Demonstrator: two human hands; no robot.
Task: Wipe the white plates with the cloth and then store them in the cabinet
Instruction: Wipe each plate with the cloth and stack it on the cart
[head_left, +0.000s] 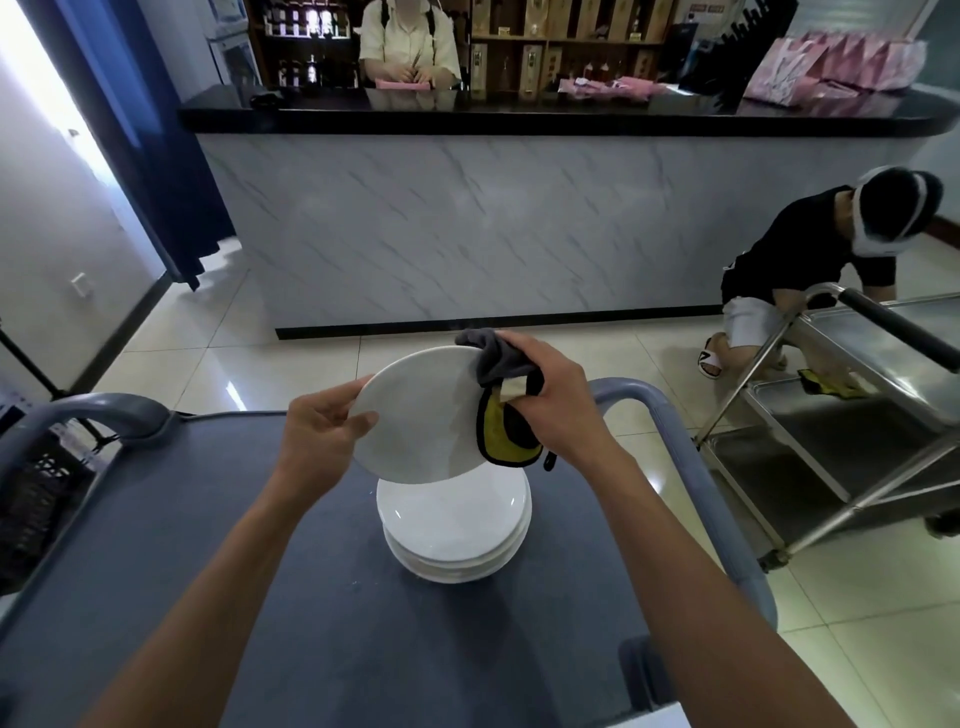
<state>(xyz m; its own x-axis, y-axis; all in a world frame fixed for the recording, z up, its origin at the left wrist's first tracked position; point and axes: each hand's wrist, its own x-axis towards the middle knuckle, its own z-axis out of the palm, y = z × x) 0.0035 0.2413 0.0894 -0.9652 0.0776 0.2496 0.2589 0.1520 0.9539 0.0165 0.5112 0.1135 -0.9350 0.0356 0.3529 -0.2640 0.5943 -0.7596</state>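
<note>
My left hand (322, 428) grips the left rim of a white plate (421, 415), held tilted above the cart. My right hand (550, 400) grips a grey and yellow cloth (506, 415) wrapped over the plate's right edge. Directly below, a stack of several white plates (454, 530) rests on the grey cart top (208, 545). No cabinet is in view.
The cart's curved grey handles (670, 415) rise at its far corners. A steel trolley (852, 415) stands to the right, with a person (810, 260) crouching behind it. A marble-front counter (467, 223) spans the room ahead; another person (408, 47) sits behind it.
</note>
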